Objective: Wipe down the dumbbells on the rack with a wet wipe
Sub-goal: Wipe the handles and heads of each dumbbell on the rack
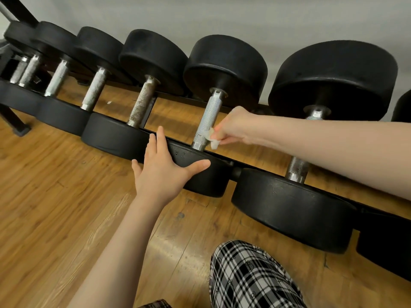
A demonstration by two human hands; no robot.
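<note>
Dumbbell handle point(208, 121), wipe point(213, 138) pinched by right hand point(235, 127), left hand point(164, 167) on weight

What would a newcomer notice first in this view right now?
The right hand presses a small white wet wipe against a knurled dumbbell handle at centre. Below it, the left hand rests flat on that dumbbell's near black head. One handle further left looks rusty.

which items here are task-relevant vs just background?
In the job:
- wet wipe, pinched by the right hand against the knurled handle
- left hand, flat on that dumbbell's near head
- other dumbbells and the rack

Just there:
- wood floor
- plaid trouser leg
- wall
</note>
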